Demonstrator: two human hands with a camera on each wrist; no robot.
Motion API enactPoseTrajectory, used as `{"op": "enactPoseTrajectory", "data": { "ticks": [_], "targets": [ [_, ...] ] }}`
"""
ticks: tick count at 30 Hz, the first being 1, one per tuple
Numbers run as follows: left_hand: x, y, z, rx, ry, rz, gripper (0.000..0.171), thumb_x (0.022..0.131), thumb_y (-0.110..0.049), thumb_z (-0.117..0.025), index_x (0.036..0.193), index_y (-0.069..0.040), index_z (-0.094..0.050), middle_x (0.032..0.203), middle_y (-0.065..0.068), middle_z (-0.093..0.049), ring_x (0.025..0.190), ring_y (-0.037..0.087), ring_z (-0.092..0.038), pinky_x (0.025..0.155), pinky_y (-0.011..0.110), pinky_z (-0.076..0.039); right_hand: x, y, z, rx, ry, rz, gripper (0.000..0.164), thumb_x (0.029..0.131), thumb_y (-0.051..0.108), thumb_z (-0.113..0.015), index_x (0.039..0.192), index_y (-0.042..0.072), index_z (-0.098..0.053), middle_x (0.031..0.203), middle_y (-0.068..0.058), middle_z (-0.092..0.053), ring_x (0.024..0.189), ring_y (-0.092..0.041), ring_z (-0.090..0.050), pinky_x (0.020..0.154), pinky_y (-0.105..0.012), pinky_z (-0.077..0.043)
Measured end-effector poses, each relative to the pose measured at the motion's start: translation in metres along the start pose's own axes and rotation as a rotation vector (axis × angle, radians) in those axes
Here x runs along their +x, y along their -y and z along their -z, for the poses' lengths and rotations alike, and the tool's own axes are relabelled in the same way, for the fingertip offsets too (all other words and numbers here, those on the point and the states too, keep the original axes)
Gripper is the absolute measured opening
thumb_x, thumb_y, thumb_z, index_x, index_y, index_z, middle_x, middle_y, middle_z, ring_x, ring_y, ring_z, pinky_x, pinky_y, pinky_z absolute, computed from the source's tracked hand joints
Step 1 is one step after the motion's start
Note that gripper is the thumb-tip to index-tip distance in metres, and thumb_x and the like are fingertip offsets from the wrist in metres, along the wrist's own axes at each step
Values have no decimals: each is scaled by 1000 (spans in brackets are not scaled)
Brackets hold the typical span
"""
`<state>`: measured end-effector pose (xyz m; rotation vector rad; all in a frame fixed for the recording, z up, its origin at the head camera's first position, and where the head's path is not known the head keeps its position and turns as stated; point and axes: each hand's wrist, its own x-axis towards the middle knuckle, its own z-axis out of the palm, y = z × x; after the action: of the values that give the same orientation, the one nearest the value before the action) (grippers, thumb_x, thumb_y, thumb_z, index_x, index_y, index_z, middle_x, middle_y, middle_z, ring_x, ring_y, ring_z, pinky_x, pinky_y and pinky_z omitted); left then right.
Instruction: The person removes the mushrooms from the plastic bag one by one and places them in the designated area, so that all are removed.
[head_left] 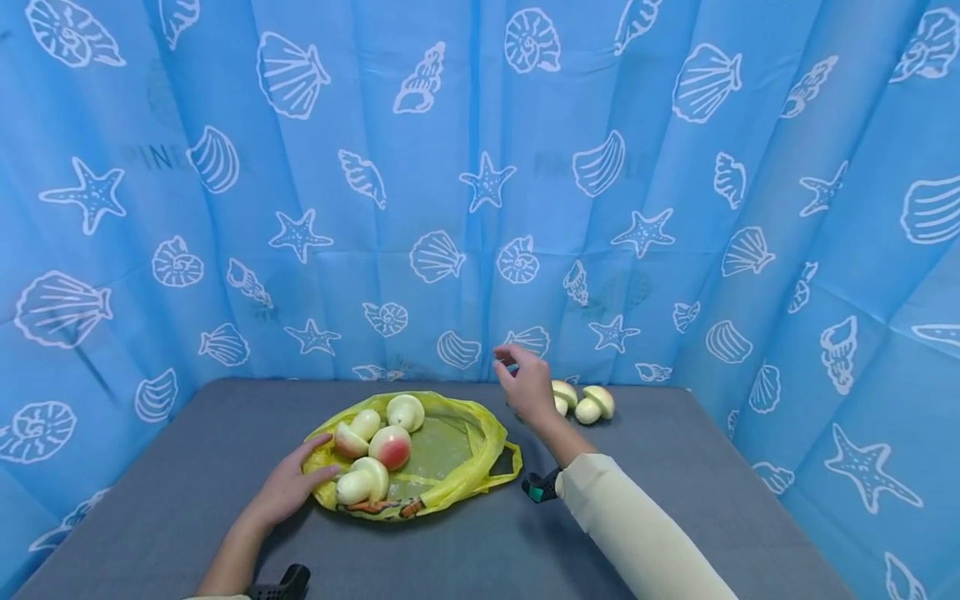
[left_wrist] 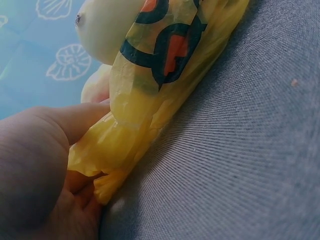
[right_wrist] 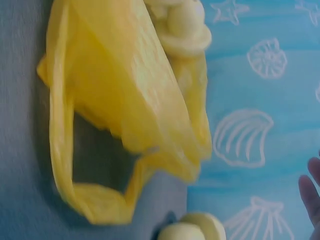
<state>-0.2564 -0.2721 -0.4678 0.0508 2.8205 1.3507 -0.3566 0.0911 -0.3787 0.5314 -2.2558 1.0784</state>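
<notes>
A yellow plastic bag (head_left: 480, 471) lies spread with its mouth up on the table, a loop handle at its right. Several mushrooms (head_left: 362, 482) with pale stems and rounded caps are inside, one showing a pink-red cap (head_left: 390, 448). At the bag's left edge my left hand (head_left: 288, 483) grips the plastic, thumb on one side and fingers on the other; the left wrist view shows the bag (left_wrist: 135, 115) bunched there. My right hand (head_left: 528, 387) is raised past the bag's right side, fingers loosely bent, holding nothing. Only its fingertips (right_wrist: 311, 192) appear in the right wrist view.
Two more mushrooms (head_left: 596, 405) lie right of my right hand, the nearer one partly hidden by it. The grey cloth-covered table (head_left: 675, 483) ends at a blue shell-print curtain (head_left: 480, 208) behind and at the sides.
</notes>
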Motion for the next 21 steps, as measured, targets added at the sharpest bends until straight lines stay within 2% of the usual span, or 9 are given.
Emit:
{"op": "enactPoseTrajectory", "data": {
  "ticks": [5,10,15,21],
  "targets": [
    [0,-1,0,5,1,1,70,95,-40,-61,148,-1,-36,150,29,-32,137,51,-24,106,66,-23,-5,11,-14,26,-16,26,15,92,8,-67,107,7,-70,100,-6,-71,83,-18,-66,65,-33,-54],
    [-1,0,0,11,-4,-12,68,95,-38,-61,147,-1,-37,149,29,-32,137,51,-25,106,66,-23,-10,25,-26,76,31,-14,16,92,9,-66,108,7,-70,101,-6,-71,86,-16,-65,68,-32,-54],
    [-1,0,0,16,-2,-12,67,95,-38,-61,147,-1,-38,149,30,-32,136,51,-25,105,66,-24,-15,35,-33,164,149,-114,13,94,13,-66,106,10,-70,98,-3,-70,88,-16,-65,74,-33,-54],
    [0,0,1,12,-4,-21,67,96,-36,-61,147,-1,-38,149,30,-32,136,51,-26,106,66,-24,-17,43,-40,222,353,-190,14,95,14,-64,107,8,-69,101,-3,-69,94,-20,-64,77,-36,-53]
  ]
}}
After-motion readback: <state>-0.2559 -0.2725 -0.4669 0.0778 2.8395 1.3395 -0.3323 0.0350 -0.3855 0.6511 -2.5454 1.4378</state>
